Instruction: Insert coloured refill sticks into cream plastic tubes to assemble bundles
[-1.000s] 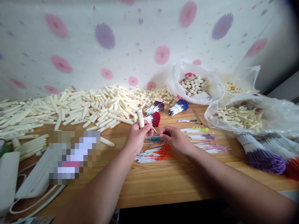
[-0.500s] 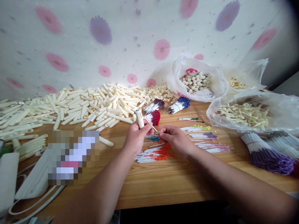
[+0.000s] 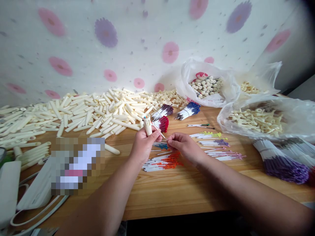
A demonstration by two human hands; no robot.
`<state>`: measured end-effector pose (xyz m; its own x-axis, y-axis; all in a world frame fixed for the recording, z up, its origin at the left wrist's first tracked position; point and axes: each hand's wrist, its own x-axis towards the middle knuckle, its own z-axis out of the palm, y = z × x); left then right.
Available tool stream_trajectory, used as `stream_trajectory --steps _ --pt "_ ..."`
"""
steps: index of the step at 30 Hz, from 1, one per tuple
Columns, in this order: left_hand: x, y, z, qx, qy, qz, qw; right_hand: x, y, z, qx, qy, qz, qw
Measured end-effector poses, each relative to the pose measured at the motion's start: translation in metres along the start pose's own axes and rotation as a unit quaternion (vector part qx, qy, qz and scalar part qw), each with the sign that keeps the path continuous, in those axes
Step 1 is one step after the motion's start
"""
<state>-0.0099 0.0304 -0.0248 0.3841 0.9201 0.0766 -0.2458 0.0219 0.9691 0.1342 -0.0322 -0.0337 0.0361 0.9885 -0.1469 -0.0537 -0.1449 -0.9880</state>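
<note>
Reaching forward over the wooden table (image 3: 172, 193), both forearms are converging toward the middle, with the wrists nearly meeting. The left hand (image 3: 144, 145) is curling closed around the lower part of a cream pen barrel (image 3: 147, 124), holding it upright above the table with its top end tilting slightly away. The right hand (image 3: 185, 146) is lying knuckles-up just beside it, thumb and forefinger pinching narrowly on the end of a thin white refill (image 3: 159, 131). The refill is slanting up toward the barrel, though whether its far end is entering the barrel cannot be told. Beneath the hands, orange-tipped refills (image 3: 162, 161) are lying flat. A red-tipped bundle (image 3: 162, 123) is resting just behind the barrel, near the heap of cream barrels (image 3: 98, 111).
</note>
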Motion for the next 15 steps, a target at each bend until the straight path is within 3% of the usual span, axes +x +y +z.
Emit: stream_trajectory --steps 15 --pt "-0.0008 -0.0025 0.0005 0.019 -0.002 0.018 1.0 0.0007 0.003 -0.0006 -0.018 0.008 -0.005 1.0"
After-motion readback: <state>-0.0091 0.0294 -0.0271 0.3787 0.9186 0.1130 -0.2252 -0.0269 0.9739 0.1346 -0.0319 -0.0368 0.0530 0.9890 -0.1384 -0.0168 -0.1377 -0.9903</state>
